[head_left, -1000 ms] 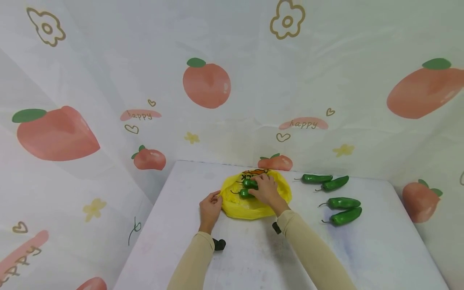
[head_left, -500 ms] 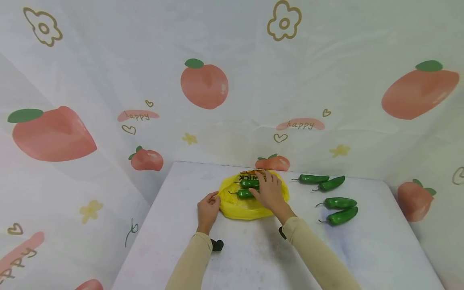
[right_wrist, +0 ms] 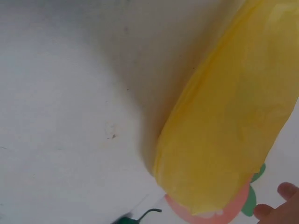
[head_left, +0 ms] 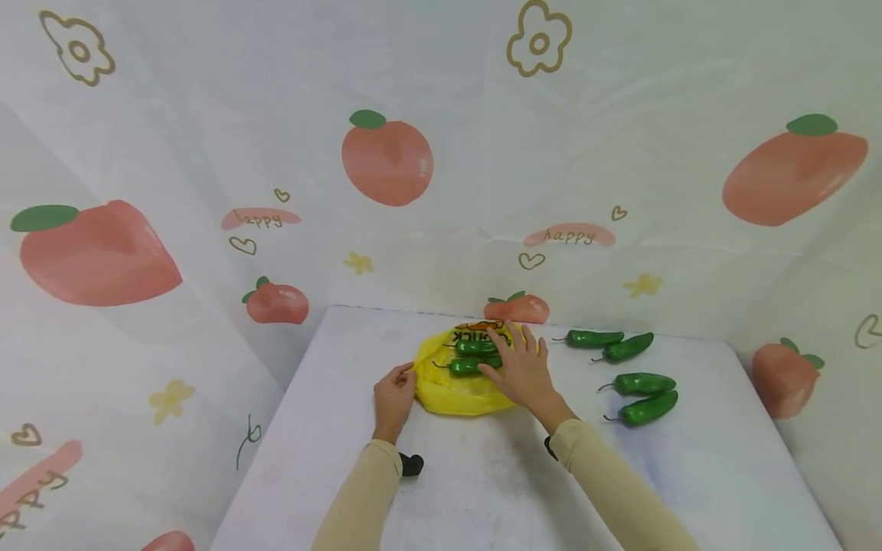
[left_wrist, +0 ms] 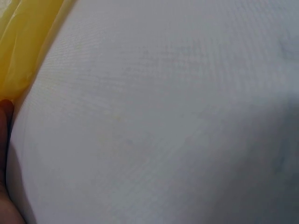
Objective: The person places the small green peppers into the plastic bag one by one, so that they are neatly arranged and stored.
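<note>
A yellow plastic bag [head_left: 458, 403] with dark printing lies spread and rolled back at the middle of the table. Two green peppers [head_left: 468, 368] lie in it side by side, stems pointing left. My left hand [head_left: 394, 399] pinches the bag's left edge; in the left wrist view only a bit of that hand [left_wrist: 5, 121] shows beside the yellow plastic [left_wrist: 28, 51]. Over the bag's right part is my right hand [head_left: 525, 373], fingers spread and gripping nothing, its thumb close to the nearer pepper. Two fingertips of it [right_wrist: 275, 205] appear in the right wrist view.
To the right of the bag lie two pairs of green peppers, one pair [head_left: 627, 349] near the back edge and one [head_left: 648, 408] nearer. A white fruit-printed cloth [head_left: 468, 252] surrounds the white table [head_left: 331, 474] at the back and sides.
My right hand has let go of the two peppers in the bag, spread its fingers and drawn to the right. My left hand keeps its place at the bag's edge.
</note>
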A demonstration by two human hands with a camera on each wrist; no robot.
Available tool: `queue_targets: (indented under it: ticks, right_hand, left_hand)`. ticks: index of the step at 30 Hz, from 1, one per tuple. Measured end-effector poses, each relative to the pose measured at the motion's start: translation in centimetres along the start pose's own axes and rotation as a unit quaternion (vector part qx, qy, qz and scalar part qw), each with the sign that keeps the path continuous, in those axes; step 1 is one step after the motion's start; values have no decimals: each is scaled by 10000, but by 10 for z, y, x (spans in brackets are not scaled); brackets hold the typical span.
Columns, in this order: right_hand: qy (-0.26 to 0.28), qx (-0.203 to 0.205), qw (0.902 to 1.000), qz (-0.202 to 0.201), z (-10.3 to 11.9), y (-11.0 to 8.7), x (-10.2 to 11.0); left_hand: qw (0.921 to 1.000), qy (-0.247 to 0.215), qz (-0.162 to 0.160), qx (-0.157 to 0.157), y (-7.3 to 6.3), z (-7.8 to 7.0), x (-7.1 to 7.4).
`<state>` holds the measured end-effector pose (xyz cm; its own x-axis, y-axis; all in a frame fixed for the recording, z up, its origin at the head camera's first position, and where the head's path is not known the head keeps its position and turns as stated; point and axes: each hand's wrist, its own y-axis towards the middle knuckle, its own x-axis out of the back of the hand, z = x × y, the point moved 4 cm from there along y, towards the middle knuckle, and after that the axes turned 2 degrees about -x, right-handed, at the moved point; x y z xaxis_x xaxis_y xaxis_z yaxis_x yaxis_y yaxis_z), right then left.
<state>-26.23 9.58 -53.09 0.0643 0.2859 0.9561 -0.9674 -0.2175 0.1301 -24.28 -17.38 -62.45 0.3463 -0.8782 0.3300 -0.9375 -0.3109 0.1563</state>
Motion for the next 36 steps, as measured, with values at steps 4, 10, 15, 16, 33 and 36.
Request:
queue_targets:
  ticks: [4, 10, 15, 16, 33, 36]
  right_hand:
    - [1, 26, 10000, -7, -4, -4, 1]
    - [-32, 5, 9999, 122, -13, -11, 0]
    - [-72, 108, 9997, 200, -21, -15, -2]
    - [-68, 106, 9997, 226, -22, -16, -2]
    - [-84, -538, 9948, 861, -48, -36, -5]
    - [-123, -567, 9946, 859, -51, -38, -5]
  left_hand:
    - [10000, 62, -37, 35, 1, 0, 0]
    - [9998, 159, -31, 139, 0, -2, 0]
    - [9998, 183, -89, 74, 0, -2, 1]
    - [9997, 186, -82, 94, 0, -2, 1]
    - [9992, 252, 40, 302, 0, -2, -3]
    - [9993, 244, 28, 291, 0, -1, -2]
